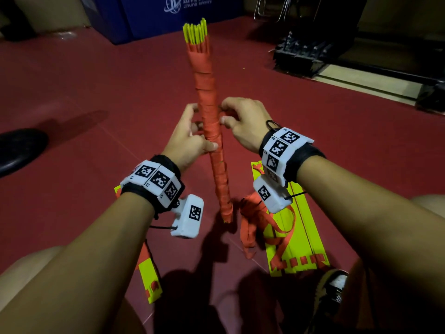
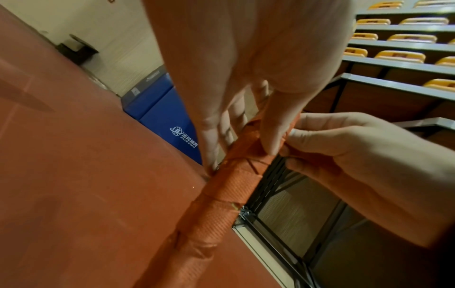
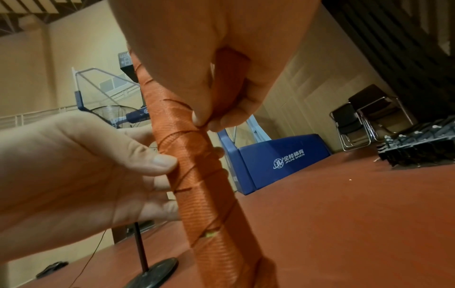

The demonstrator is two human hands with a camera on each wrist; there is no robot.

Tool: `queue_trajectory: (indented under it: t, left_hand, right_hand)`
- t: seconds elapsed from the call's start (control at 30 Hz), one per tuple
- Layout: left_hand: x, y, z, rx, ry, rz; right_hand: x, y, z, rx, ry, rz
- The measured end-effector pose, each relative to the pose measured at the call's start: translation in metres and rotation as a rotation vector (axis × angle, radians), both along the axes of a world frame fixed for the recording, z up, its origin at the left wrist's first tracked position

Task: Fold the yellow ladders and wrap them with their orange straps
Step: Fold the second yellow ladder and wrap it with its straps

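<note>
Yellow ladders, folded into one long bundle [image 1: 209, 121], stand nearly upright between your hands, wound almost end to end in orange strap [image 1: 204, 68], with only yellow tips showing at the far top. Your left hand [image 1: 190, 138] is curled round the middle of the bundle, thumb pressed across the windings. Your right hand [image 1: 243, 124] pinches the strap end against the bundle's right side, just above that thumb.

The risk, as I judge it, is the tail end. If you release the pinch before the end is tucked or fastened, the slick webbing could spring loose and the upper turns slacken. Easing your left grip could let the bundle tip or the flat rungs slide lengthwise out of the wrap.

Your head view alone shows the whole bundle and, on the red floor [image 1: 96, 92] near your knees, more flat yellow ladder [image 1: 301, 237] with a loose orange strap [image 1: 252, 218] lying to the right, and another yellow piece [image 1: 149, 280] to the left. Only your right wrist view shows the fingertips [image 3: 216, 124] nipping the strap edge, and a speck of yellow [image 3: 209, 234] peeking through a gap lower down.
</note>
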State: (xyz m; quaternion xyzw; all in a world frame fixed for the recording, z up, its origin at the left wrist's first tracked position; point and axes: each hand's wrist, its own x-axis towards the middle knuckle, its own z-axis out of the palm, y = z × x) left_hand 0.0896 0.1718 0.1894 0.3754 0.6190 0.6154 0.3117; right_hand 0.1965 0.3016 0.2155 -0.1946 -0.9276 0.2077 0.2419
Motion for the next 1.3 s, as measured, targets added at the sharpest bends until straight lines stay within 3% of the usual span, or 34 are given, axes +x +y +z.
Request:
queue_trajectory:
  t: [0.17, 0.4, 0.6, 0.87, 1.13, 1.3]
  left_hand:
    - [0.002, 0.001, -0.004, -0.009, 0.039, -0.053]
    - [0.003, 0.0, -0.003, 0.007, 0.103, 0.079]
    - [-0.003, -0.001, -0.004, 0.068, 0.021, 0.128]
    - [-0.003, 0.0, 0.002, 0.04, -0.05, 0.056]
    - [-0.004, 0.002, 0.004, 0.0, -0.005, 0.079]
    - [-0.007, -0.001, 0.006, 0.028, 0.028, -0.003]
  right_hand:
    - [0.001, -0.001, -0.002, -0.048, -0.026, -0.025]
    - [0.003, -0.001, -0.004, -0.065, -0.015, -0.05]
    - [0.002, 0.003, -0.003, -0.021, 0.017, 0.041]
    - [0.005, 0.001, -0.001, -0.078, 0.098, 0.032]
    - [0.005, 0.0, -0.003, -0.088, 0.135, 0.033]
    - [0.004, 0.0, -0.003, -0.153, 0.129, 0.048]
